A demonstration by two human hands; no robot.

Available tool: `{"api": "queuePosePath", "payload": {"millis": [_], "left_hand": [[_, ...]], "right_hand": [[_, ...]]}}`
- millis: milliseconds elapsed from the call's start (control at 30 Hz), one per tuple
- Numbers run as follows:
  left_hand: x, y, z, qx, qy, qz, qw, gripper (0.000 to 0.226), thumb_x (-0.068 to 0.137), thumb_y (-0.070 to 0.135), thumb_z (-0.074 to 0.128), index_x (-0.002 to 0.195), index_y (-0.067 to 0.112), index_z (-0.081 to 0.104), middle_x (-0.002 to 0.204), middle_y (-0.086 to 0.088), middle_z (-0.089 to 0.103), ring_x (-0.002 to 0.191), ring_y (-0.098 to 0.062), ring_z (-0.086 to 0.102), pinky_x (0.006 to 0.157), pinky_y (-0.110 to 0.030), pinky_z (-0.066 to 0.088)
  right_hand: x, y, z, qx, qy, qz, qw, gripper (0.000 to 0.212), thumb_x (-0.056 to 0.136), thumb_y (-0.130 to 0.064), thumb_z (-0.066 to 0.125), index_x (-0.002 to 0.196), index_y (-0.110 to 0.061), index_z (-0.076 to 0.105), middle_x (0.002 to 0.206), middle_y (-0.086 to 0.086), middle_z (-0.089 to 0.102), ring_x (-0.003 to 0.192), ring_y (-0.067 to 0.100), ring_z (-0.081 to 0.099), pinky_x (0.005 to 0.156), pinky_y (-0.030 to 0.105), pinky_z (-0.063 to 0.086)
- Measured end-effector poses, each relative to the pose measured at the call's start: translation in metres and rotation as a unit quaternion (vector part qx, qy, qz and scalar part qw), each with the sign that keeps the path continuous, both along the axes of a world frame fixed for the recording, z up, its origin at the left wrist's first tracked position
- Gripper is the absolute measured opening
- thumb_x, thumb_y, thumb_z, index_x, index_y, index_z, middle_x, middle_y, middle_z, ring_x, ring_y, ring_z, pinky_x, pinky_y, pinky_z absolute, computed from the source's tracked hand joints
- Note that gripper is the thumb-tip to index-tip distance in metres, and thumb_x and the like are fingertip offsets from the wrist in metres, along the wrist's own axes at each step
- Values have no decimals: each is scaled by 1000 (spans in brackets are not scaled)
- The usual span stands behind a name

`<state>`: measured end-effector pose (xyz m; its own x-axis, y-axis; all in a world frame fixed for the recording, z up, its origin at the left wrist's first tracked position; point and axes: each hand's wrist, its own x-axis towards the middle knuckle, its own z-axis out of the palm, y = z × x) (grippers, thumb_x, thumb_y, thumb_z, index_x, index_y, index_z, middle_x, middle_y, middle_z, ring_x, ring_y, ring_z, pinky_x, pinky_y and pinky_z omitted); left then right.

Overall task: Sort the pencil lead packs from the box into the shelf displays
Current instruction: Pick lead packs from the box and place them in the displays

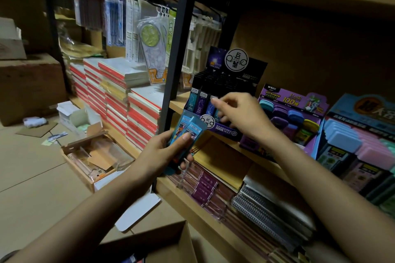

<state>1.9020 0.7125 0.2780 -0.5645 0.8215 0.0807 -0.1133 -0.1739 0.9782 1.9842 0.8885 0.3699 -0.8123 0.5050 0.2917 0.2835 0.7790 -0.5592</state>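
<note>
The left hand [162, 151] has its grip closed around a small stack of blue pencil lead packs [187, 134], held just in front of the black display box [222, 100] on the wooden shelf [224, 149]. The right hand [243, 115] reaches over that display's front row, fingers loosely spread, gripping nothing visible. An open cardboard box [166, 241] sits below the display.

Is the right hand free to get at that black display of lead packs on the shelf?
Probably yes. The right hand is empty and already hovers at the front row of the black display, with nothing between. The left hand holds the blue packs lower down, clear of it.
</note>
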Motion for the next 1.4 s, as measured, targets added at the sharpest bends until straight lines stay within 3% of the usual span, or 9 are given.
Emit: {"api": "queuePosePath", "payload": {"millis": [133, 433, 567, 700, 800, 933, 1167, 1300, 1400], "left_hand": [[2, 1, 1, -35, 49, -74, 995, 40, 83, 40, 58, 110, 11, 59, 74, -8, 68, 56, -15, 59, 50, -22, 49], [-6, 1, -2, -50, 39, -23, 998, 47, 70, 34, 72, 111, 14, 61, 100, -8, 72, 91, -26, 70, 77, -43, 59], [-5, 1, 0, 12, -25, 38, 999, 42, 78, 31, 69, 115, 13, 61, 102, -5, 73, 89, -17, 71, 62, -23, 56], [1, 4, 2, 60, -97, 49, 992, 39, 77, 30, 67, 113, 15, 62, 104, -5, 72, 94, -16, 70, 65, -20, 55], [9, 5, 3, 39, -14, 38, 998, 38, 79, 33, 62, 115, 20, 62, 105, -1, 72, 96, -14, 68, 67, -19, 54], [26, 12, 2, -6, 130, 1, 991, 40, 82, 35, 56, 121, 24, 59, 111, 5, 69, 103, -10, 64, 80, -29, 56], [39, 27, 0, 26, 138, -66, 988, 37, 76, 28, 61, 112, 24, 60, 107, 4, 71, 103, -12, 66, 80, -28, 56], [32, 34, 5, 31, 144, -46, 988, 33, 73, 22, 65, 104, 13, 55, 90, 6, 74, 78, -3, 69, 56, -15, 51], [21, 43, 16, 38, 167, -27, 985, 30, 72, 24, 65, 100, 13, 58, 98, 7, 72, 90, -7, 68, 66, -19, 55]], "right_hand": [[26, -26, -20, -170, -26, 155, 973, 29, 90, -23, 60, 118, -23, 56, 106, -10, 58, 95, 2, 58, 81, 16, 51], [55, -25, -52, -365, 153, 32, 918, 6, 89, -13, 61, 95, -12, 59, 85, 7, 72, 69, 7, 66, 57, 17, 52], [60, -38, -64, -429, 144, 47, 890, 13, 91, -17, 59, 96, -6, 59, 79, 3, 74, 70, 12, 69, 57, 19, 53], [65, -46, -68, -385, 57, 75, 918, 18, 90, -22, 60, 97, -6, 62, 86, 10, 73, 73, 14, 69, 61, 19, 51], [66, -46, -63, -247, -50, 85, 964, 25, 88, -39, 57, 98, -18, 64, 92, 4, 68, 80, 13, 63, 69, 23, 46], [66, -37, -43, -198, 70, 74, 975, 11, 90, -39, 52, 98, -35, 58, 96, -12, 63, 86, -2, 59, 71, 14, 47], [77, -28, -37, -193, 72, 96, 974, 9, 86, -15, 66, 92, -22, 69, 82, -8, 66, 75, -3, 58, 71, 13, 47], [84, -12, -28, -203, 87, 71, 973, 10, 82, -10, 69, 88, -17, 71, 80, -5, 67, 75, 4, 60, 71, 18, 47], [90, 7, -15, -213, 131, 33, 968, 13, 82, -9, 69, 82, -22, 69, 79, -2, 68, 72, 8, 61, 68, 24, 50]]}}
